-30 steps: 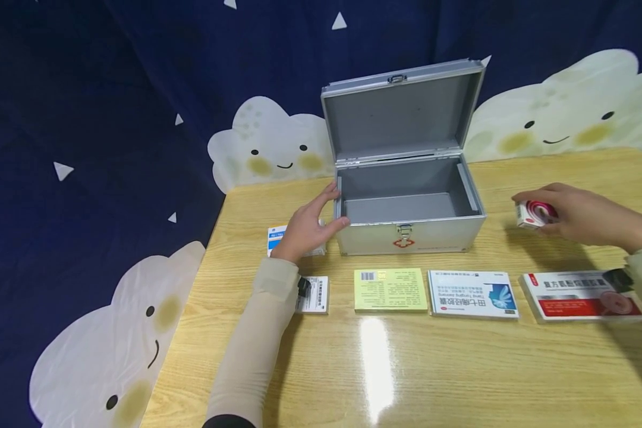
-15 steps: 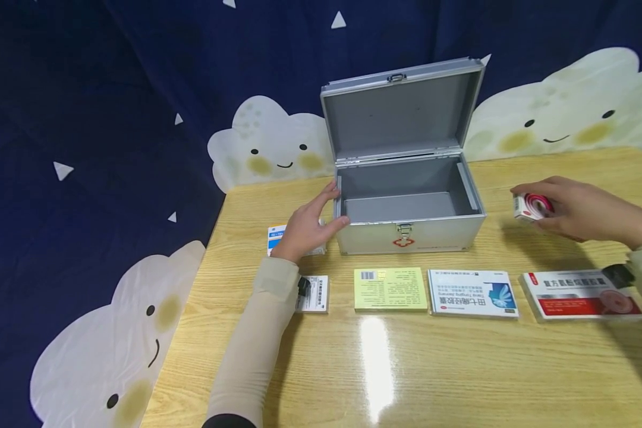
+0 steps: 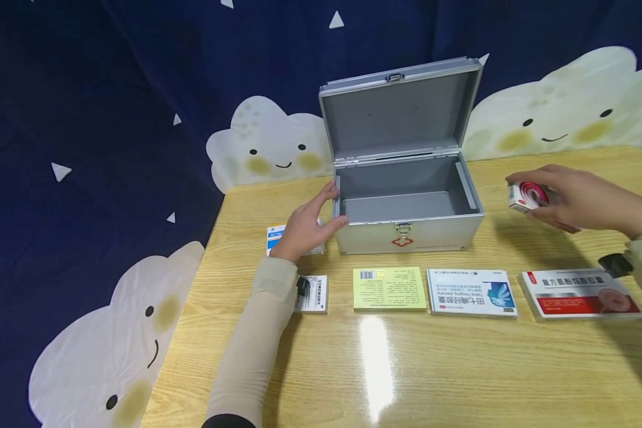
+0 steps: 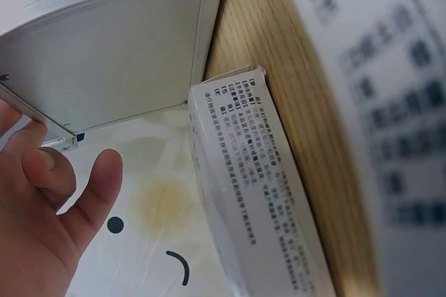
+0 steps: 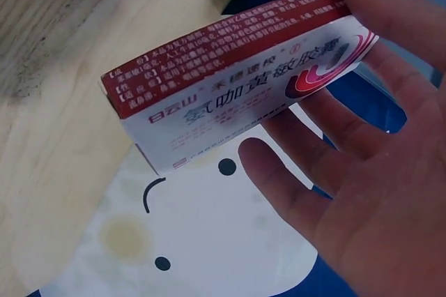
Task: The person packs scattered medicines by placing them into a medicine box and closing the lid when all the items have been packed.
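Note:
At the right in the head view, my right hand (image 3: 572, 202) holds a medicine box (image 3: 525, 198) above the table. In the right wrist view, the medicine box (image 5: 230, 77) is white and dark red with a pink swirl, its far end between thumb and fingers. An aluminium first-aid case (image 3: 406, 238) stands at the centre with its lid up and nothing inside. My left hand (image 3: 307, 229) rests at the case's left rim, thumb extended over the front corner. In the left wrist view, some fingers (image 4: 101, 185) of that hand stand off from the case wall.
A yellow box (image 3: 389, 289), a white-and-blue box (image 3: 471, 292) and a white-and-red box (image 3: 578, 294) lie in a row before the case. A white box (image 3: 315, 295) and a blue-and-white box (image 3: 276, 236) lie partly hidden by the left arm. A cloud-patterned curtain (image 3: 139, 119) hangs behind.
My right hand has risen slightly and shifted a little left, toward the case, with the medicine box. The left hand and the case stay in place.

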Available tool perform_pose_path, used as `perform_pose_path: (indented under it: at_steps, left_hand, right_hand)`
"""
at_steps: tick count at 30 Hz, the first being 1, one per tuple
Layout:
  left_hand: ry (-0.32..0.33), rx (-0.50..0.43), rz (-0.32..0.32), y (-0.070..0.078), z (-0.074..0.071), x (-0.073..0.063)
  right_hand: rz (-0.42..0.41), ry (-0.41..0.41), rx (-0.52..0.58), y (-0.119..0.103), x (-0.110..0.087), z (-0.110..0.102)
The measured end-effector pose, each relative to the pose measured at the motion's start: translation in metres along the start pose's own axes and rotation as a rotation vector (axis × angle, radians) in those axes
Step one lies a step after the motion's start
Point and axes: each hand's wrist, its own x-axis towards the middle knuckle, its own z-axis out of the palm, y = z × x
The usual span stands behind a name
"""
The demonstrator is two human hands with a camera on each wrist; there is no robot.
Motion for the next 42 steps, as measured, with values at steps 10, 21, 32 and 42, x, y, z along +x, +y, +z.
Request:
perform_pose_path:
  at_steps: [10,21,32,42]
  left_hand:
    - [0.0,0.006,-0.01,-0.001,0.003,-0.001]
    - [-0.006,0.007,-0.019,0.001,0.001,-0.001]
    - [-0.013,-0.004,-0.023,0.001,0.004,-0.003]
    - [0.004,-0.012,-0.031,0.001,0.002,-0.003]
  right_hand:
    - [0.003,-0.005,0.019,-0.01,0.001,-0.007]
    - [-0.054,0.074,0.006,-0.019,0.004,-0.013]
    - [-0.084,0.108,0.021,-0.031,0.004,-0.021]
    - [-0.1,0.07,0.013,-0.045,0.01,-0.03]
